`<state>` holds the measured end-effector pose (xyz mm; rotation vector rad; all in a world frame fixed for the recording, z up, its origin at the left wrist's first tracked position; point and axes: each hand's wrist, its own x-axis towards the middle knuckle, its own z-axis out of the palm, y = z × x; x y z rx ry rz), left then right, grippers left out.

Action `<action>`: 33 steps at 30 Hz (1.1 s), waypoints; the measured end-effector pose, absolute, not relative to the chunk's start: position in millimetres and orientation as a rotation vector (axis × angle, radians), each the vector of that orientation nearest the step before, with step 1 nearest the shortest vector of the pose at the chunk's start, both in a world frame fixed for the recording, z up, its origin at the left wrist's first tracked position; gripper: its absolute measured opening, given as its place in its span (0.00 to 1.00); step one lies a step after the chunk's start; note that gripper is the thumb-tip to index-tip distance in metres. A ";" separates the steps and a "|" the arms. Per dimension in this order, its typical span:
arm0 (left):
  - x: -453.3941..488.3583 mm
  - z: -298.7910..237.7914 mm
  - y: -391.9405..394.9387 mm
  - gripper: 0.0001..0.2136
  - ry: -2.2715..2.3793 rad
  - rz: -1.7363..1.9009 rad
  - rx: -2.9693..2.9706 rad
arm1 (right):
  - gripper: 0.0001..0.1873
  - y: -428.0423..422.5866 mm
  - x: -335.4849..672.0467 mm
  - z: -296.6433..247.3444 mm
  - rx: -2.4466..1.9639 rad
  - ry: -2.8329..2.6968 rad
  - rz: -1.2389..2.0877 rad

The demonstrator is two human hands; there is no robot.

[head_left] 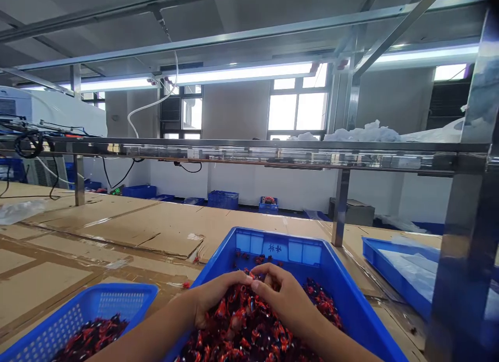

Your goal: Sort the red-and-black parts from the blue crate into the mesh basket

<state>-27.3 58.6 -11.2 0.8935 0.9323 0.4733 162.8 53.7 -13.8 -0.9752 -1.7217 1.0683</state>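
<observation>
A deep blue bin (353, 294) stands in front of me, with many small red-and-black shiny pieces (249, 333) heaped in it. Over the heap, my left hand (218, 297) and my right hand (286, 299) meet at the fingertips, thumbs and forefingers pinched close together. A trace of red shows at the fingertips, but the thing pinched there is too small and too covered to name. The left hand's lower fingers reach down among the pieces.
Left of the bin, a blue perforated basket (146, 294) contains similar pieces. A blue tray (374, 255) with clear plastic lies to the right. Cardboard (132, 232) covers the table. A metal post (454, 237) rises at right, and a metal shelf (234, 151) spans ahead.
</observation>
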 end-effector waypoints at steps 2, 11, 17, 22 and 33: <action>-27.6 -10.2 58.4 0.20 0.931 0.451 0.900 | 0.12 50.2 163.4 -10.9 -0.998 -1.836 0.943; -26.8 -8.6 55.1 0.23 1.011 0.473 0.814 | 0.05 37.1 175.1 7.9 -0.800 -1.982 0.162; -24.3 -5.7 51.8 0.23 1.027 0.545 0.810 | 0.09 36.2 175.9 10.1 -0.765 -2.027 0.022; -25.9 -3.9 53.0 0.23 1.032 0.517 0.836 | 0.08 37.4 174.9 7.9 -0.861 -2.038 0.132; -28.1 -6.4 56.1 0.19 0.889 0.552 0.916 | 0.06 49.5 181.4 7.0 -0.849 -1.526 1.429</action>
